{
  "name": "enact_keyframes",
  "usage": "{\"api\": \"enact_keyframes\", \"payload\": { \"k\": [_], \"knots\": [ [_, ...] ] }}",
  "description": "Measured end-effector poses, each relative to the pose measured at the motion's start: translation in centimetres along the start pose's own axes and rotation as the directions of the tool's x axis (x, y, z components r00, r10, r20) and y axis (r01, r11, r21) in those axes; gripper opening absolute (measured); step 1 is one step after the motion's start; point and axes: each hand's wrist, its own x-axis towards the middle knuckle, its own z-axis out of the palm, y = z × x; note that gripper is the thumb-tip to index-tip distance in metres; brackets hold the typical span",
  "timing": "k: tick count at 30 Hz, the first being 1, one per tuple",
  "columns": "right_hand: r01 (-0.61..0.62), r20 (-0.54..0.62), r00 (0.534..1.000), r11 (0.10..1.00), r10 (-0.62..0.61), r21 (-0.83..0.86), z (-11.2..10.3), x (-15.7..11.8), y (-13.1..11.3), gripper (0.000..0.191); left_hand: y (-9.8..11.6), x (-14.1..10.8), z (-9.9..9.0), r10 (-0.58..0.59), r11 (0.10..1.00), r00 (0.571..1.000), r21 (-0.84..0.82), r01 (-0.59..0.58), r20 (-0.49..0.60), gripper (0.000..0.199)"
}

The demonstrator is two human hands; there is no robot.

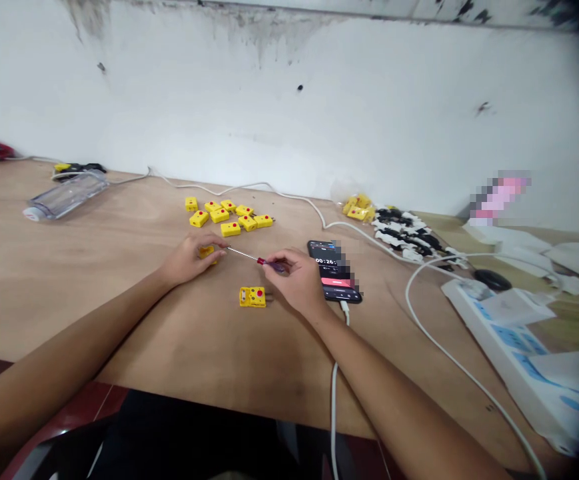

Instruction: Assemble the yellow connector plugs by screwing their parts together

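Note:
My left hand [192, 259] is closed around a small yellow connector [206, 252] on the wooden table, its fingers hiding part of it. In my right hand [294, 275] is a screwdriver with a red handle [261, 261], its thin shaft pointing left to the fingertips of my left hand. Whether the tip touches the connector is too small to tell. Between and below my hands lies another yellow connector [252, 297] with a red dot. Several yellow connectors [220, 215] with red dots sit in a group beyond my hands.
Right of my right hand lies a phone [332, 270] with a cable. Farther right are bagged yellow parts [358, 207], black and white pieces [404, 233] and a white power strip [514, 353]. A clear bottle [69, 195] lies at the left.

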Motion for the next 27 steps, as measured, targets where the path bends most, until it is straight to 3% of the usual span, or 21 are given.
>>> {"api": "enact_keyframes", "payload": {
  "k": [6, 12, 18, 23, 27],
  "knots": [
    [0.038, 0.018, 0.999, 0.999, -0.037, -0.016, 0.0, -0.1, -0.2, 0.006, -0.4, 0.0, 0.1, 0.014, 1.000, 1.000, -0.007, -0.014, 0.015, 0.027],
    [0.084, -0.006, 0.996, 0.996, -0.084, -0.044, -0.3, -0.1, -0.7, 0.010, -0.2, -0.1, 0.1, 0.091, 0.986, 0.996, 0.139, -0.092, 0.009, 0.027],
    [0.082, -0.139, 0.989, 0.982, -0.058, 0.169, -0.2, -0.4, -1.8, 0.023, 1.6, 0.3, 0.1, 0.195, 0.921, 0.978, 0.327, -0.210, 0.077, 0.028],
    [0.178, -0.141, 0.976, 0.983, -0.169, 0.053, -0.8, -0.5, -3.2, 0.014, 3.5, 1.0, 0.9, 0.263, 0.873, 0.948, 0.374, -0.313, 0.178, 0.031],
    [0.172, -0.122, 0.979, 0.981, -0.161, 0.088, -1.3, -0.4, -3.5, 0.019, 5.0, 1.8, 1.8, 0.271, 0.884, 0.941, 0.334, -0.327, 0.202, 0.030]
  ]
}}
